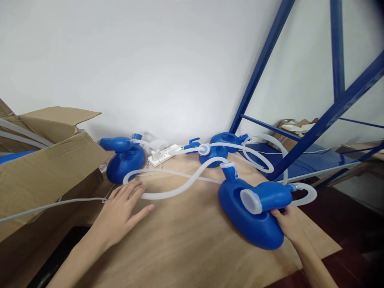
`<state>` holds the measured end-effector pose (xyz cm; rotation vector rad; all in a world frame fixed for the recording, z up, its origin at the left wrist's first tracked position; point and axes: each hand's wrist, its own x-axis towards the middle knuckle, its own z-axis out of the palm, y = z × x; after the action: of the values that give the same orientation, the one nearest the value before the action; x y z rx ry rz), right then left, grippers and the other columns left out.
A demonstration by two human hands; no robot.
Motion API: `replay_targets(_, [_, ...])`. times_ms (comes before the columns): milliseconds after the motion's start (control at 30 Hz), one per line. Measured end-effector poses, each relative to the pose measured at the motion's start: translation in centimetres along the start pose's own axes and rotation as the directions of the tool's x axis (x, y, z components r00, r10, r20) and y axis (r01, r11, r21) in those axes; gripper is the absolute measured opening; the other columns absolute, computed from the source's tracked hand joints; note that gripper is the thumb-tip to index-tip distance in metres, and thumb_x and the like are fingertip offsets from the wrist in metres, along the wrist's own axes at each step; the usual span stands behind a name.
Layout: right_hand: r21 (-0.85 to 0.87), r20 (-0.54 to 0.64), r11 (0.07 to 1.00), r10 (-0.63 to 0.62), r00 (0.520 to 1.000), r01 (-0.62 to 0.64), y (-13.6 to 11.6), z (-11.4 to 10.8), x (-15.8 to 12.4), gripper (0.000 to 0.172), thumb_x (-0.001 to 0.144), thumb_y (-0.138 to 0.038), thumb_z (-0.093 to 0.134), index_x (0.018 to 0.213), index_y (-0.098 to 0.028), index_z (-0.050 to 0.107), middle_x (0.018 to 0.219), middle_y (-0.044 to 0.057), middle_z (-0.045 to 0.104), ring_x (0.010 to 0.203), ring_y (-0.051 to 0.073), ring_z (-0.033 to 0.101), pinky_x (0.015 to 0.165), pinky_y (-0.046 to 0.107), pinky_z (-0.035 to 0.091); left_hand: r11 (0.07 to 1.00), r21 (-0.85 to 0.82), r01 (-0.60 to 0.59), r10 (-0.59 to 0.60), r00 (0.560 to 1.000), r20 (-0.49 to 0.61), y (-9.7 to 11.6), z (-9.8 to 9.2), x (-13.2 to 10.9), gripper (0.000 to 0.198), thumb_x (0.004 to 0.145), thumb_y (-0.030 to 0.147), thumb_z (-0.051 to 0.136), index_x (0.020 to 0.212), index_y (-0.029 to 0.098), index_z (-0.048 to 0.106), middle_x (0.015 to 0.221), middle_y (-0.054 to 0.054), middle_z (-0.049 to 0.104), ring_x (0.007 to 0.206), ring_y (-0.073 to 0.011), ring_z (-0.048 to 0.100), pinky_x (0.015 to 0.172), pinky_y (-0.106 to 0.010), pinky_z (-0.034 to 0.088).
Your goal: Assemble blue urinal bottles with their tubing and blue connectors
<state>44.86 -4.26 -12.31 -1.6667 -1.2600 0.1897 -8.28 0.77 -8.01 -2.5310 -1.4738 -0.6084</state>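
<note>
On the right of the table stands a blue plastic urinal bottle (pixel 246 218) with a side neck and a white cap. A blue cylindrical urinal receiver (pixel 271 197) with a whitish open rim lies across its top. My right hand (pixel 288 222) is closed at the receiver's underside, thumb showing, other fingers hidden. A translucent hose (pixel 177 192) curves from the bottle's neck toward the left. My left hand (pixel 126 208) lies with fingers apart over the hose's left bend; whether it presses on it I cannot tell. Another short hose loop (pixel 309 195) leaves the receiver's far end.
Further blue bottles with hoses stand at the back left (pixel 126 164) and back centre (pixel 225 140). A white power strip (pixel 165 155) lies between them. An open cardboard box (pixel 54 168) borders the left side. A blue metal rack (pixel 261 64) rises at the right.
</note>
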Motion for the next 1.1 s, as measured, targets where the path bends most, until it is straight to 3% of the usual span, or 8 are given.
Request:
replay_targets(100, [-0.041, -0.019, 0.999, 0.02, 1.0, -0.021, 1.1, -0.5, 1.2, 0.059, 0.066, -0.084, 0.065, 0.08, -0.027, 0.069, 0.08, 0.011, 0.075, 0.088, 0.041, 0.073, 0.079, 0.054, 0.061, 0.999, 0.039, 0.036, -0.037, 0.999, 0.02, -1.6, 1.7, -0.9, 0.054, 0.098, 0.064, 0.051, 0.133, 0.026, 0.066, 0.156, -0.013, 0.055, 0.143, -0.0407, 0.049, 0.109, -0.058, 0.048])
replay_targets(233, [-0.042, -0.008, 0.995, 0.091, 0.996, -0.091, 1.8, -0.5, 2.1, 0.051, 0.069, -0.074, 0.065, 0.085, -0.026, 0.071, 0.081, 0.013, 0.075, 0.091, 0.044, 0.072, 0.08, 0.057, 0.06, 0.998, -0.055, 0.034, -0.03, 0.997, 0.073, -1.4, 3.1, -1.5, 0.044, 0.104, 0.05, 0.047, 0.134, 0.024, 0.066, 0.145, -0.013, 0.065, 0.133, -0.0345, 0.06, 0.105, -0.051, 0.054])
replay_targets(433, [-0.026, -0.067, 0.993, 0.113, 0.991, -0.115, 2.1, 0.1, 2.5, 0.048, 0.067, -0.068, 0.067, 0.086, -0.024, 0.072, 0.082, 0.012, 0.076, 0.088, 0.042, 0.072, 0.079, 0.054, 0.059, 0.96, -0.264, -0.093, 0.139, 0.977, 0.162, 2.8, 2.6, -0.9, 0.034, 0.108, 0.032, 0.04, 0.118, 0.026, 0.073, 0.12, -0.006, 0.076, 0.109, -0.0247, 0.073, 0.091, -0.036, 0.061])
replay_targets(567, [-0.02, -0.098, 0.992, 0.121, 0.988, -0.123, 2.0, 0.4, 2.7, 0.045, 0.063, -0.064, 0.07, 0.08, -0.022, 0.071, 0.081, 0.01, 0.077, 0.085, 0.039, 0.073, 0.075, 0.05, 0.058, 0.865, -0.442, -0.238, 0.319, 0.941, 0.117, 5.7, 3.5, -0.3, 0.03, 0.108, 0.023, 0.041, 0.118, 0.023, 0.069, 0.11, -0.006, 0.075, 0.1, -0.0212, 0.073, 0.088, -0.033, 0.062])
replay_targets(767, [0.059, -0.137, 0.991, 0.128, 0.982, -0.121, -0.2, 1.2, 2.6, 0.043, 0.06, -0.061, 0.075, 0.077, -0.022, 0.07, 0.082, 0.009, 0.076, 0.087, 0.037, 0.073, 0.079, 0.047, 0.059, 0.81, -0.451, -0.374, 0.452, 0.889, 0.073, 8.4, 6.1, -0.5, 0.036, 0.103, 0.013, 0.049, 0.137, 0.021, 0.059, 0.132, -0.01, 0.071, 0.126, -0.0245, 0.066, 0.11, -0.043, 0.056])
replay_targets(933, [0.051, -0.23, 0.98, 0.199, 0.953, -0.192, -1.7, 2.2, 2.7, 0.053, 0.06, -0.064, 0.075, 0.087, -0.018, 0.071, 0.092, 0.015, 0.077, 0.096, 0.04, 0.072, 0.087, 0.051, 0.056, 0.82, -0.353, -0.449, 0.517, 0.847, 0.123, 10.0, 6.8, -0.8, 0.065, 0.091, 0.009, 0.06, 0.153, 0.021, 0.045, 0.172, -0.016, 0.03, 0.159, -0.0376, 0.026, 0.124, -0.072, 0.026])
replay_targets(1033, [0.013, -0.311, 0.974, 0.218, 0.925, -0.225, -1.8, 3.0, 3.2, 0.063, 0.063, -0.069, 0.072, 0.095, -0.014, 0.072, 0.1, 0.019, 0.076, 0.101, 0.042, 0.07, 0.094, 0.056, 0.052, 0.852, -0.295, -0.432, 0.46, 0.887, 0.028, 9.9, 7.6, -0.7, 0.07, 0.09, 0.007, 0.059, 0.156, 0.022, 0.042, 0.177, -0.015, -0.001, 0.162, -0.0435, 0.009, 0.121, -0.076, 0.028])
replay_targets(1100, [-0.016, -0.346, 0.973, 0.21, 0.914, -0.23, -1.7, 3.5, 3.6, 0.069, 0.065, -0.071, 0.069, 0.101, -0.012, 0.072, 0.105, 0.022, 0.075, 0.102, 0.043, 0.068, 0.095, 0.058, 0.05, 0.873, -0.275, -0.402, 0.402, 0.914, -0.058, 9.4, 8.2, -0.7, 0.069, 0.092, 0.007, 0.057, 0.157, 0.022, 0.041, 0.177, -0.014, -0.009, 0.162, -0.0444, 0.005, 0.12, -0.075, 0.03])
